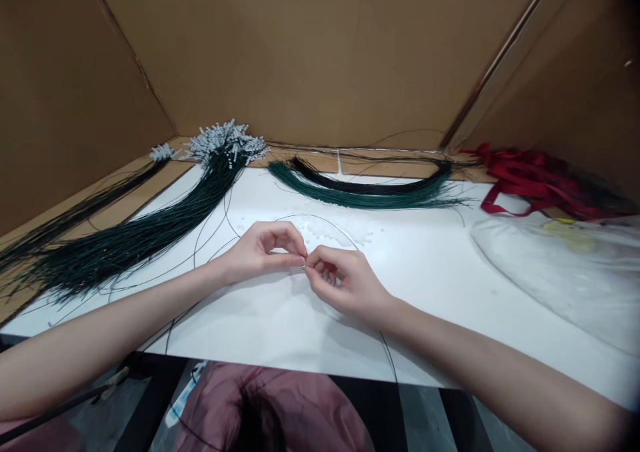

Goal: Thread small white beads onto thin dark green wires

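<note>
clear plastic bag [565, 272] holding something yellowish, unclear. white table [440, 265], cardboard walls [300, 52]. left hand [260, 249] and right hand [345, 282] pinching thin dark wire [345, 233], fingertips touching.

Two bare forearms are shown, ending in the left hand [260, 249] and the right hand [345, 282]. No sleeves, rings or watches are worn. Short, unpainted fingernails are seen on the fingers.

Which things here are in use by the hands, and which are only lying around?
In use:
- left hand
- right hand
- thin dark wire, pinched between both hands
- small white beads scattered just behind them

Lying around:
- beaded wire bundle
- curved green bundle
- red ribbons
- clear plastic bag
</note>
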Demonstrator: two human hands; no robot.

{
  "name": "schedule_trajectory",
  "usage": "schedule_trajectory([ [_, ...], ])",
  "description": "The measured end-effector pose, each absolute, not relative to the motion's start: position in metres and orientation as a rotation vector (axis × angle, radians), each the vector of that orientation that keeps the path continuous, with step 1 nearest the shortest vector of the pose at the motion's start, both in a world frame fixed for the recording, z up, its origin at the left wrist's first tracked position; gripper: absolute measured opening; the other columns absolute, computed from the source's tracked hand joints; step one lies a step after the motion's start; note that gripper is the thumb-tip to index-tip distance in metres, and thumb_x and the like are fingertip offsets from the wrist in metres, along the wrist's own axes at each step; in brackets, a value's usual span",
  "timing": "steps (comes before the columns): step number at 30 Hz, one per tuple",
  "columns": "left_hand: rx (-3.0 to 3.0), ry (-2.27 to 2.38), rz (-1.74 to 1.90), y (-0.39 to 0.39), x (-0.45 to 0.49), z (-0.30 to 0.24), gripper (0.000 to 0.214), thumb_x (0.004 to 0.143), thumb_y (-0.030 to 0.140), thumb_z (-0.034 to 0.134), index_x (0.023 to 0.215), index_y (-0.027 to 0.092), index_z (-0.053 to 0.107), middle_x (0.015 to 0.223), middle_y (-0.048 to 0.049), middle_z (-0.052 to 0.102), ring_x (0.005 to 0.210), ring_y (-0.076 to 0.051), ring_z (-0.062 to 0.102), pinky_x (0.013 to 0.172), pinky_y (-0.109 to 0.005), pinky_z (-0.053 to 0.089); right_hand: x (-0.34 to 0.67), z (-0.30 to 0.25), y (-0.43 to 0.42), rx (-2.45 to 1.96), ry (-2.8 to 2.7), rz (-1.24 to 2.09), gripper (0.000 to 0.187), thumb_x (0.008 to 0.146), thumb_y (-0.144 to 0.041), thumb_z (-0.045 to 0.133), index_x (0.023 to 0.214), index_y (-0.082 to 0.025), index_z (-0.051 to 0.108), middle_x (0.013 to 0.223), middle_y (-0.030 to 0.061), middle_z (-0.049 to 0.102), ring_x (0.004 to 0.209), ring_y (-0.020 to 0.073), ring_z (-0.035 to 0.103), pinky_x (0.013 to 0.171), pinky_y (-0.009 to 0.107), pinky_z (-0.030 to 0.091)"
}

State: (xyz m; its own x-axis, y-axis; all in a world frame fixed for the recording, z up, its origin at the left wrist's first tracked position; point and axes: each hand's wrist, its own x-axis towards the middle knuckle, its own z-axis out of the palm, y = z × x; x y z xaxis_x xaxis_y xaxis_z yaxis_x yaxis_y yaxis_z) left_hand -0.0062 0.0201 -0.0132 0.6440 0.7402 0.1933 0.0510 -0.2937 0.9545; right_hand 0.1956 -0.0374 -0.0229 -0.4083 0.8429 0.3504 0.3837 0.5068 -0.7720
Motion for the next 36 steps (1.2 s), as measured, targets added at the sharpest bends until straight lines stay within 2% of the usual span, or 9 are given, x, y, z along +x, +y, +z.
schedule_trajectory([
  [7, 1.667, 0.605, 0.881, 0.0202, -0.0067, -0.012, 0.014, 0.075, 0.013, 0.077, 0.082, 0.013, 0.065, 0.083, -0.0034, 0.071, 0.078, -0.012, 0.068, 0.073, -0.02, 0.053, 0.196, -0.0244, -0.0349, -0.99, -1.955, 0.743, 0.008, 0.089, -0.021, 0.055, 0.086, -0.018, 0.062, 0.072, -0.0002, 0.063, 0.062, 0.0095, 0.054, 0.061, 0.02, 0.042],
  [15, 1.634, 0.623, 0.88, 0.0192, -0.0057, -0.01, 0.016, 0.074, 0.013, 0.077, 0.081, 0.012, 0.063, 0.082, -0.0055, 0.074, 0.076, -0.014, 0.071, 0.07, -0.021, 0.056, 0.1951, -0.0242, -0.0355, -1.021, -1.844, 0.822, 0.003, 0.085, -0.019, 0.063, 0.081, -0.018, 0.064, 0.072, 0.0, 0.068, 0.064, 0.0115, 0.063, 0.063, 0.022, 0.048],
  [27, 1.59, 0.575, 0.891, 0.0171, -0.0038, -0.0074, 0.017, 0.072, 0.008, 0.078, 0.081, 0.012, 0.064, 0.078, -0.0035, 0.076, 0.072, -0.012, 0.072, 0.068, -0.017, 0.056, 0.1948, -0.02, -0.0369, -1.033, -1.765, 0.806, 0.006, 0.082, -0.016, 0.065, 0.077, -0.018, 0.063, 0.07, -0.0005, 0.067, 0.063, 0.011, 0.062, 0.061, 0.022, 0.049],
  [36, 1.61, 0.62, 0.906, 0.0171, -0.0035, -0.0073, 0.018, 0.071, 0.009, 0.079, 0.079, 0.012, 0.063, 0.078, -0.0045, 0.076, 0.072, -0.014, 0.072, 0.068, -0.021, 0.057, 0.1946, -0.0178, -0.0383, -1.008, -1.738, 0.796, 0.007, 0.083, -0.02, 0.066, 0.076, -0.018, 0.062, 0.07, 0.0002, 0.066, 0.062, 0.0113, 0.062, 0.06, 0.023, 0.05],
])
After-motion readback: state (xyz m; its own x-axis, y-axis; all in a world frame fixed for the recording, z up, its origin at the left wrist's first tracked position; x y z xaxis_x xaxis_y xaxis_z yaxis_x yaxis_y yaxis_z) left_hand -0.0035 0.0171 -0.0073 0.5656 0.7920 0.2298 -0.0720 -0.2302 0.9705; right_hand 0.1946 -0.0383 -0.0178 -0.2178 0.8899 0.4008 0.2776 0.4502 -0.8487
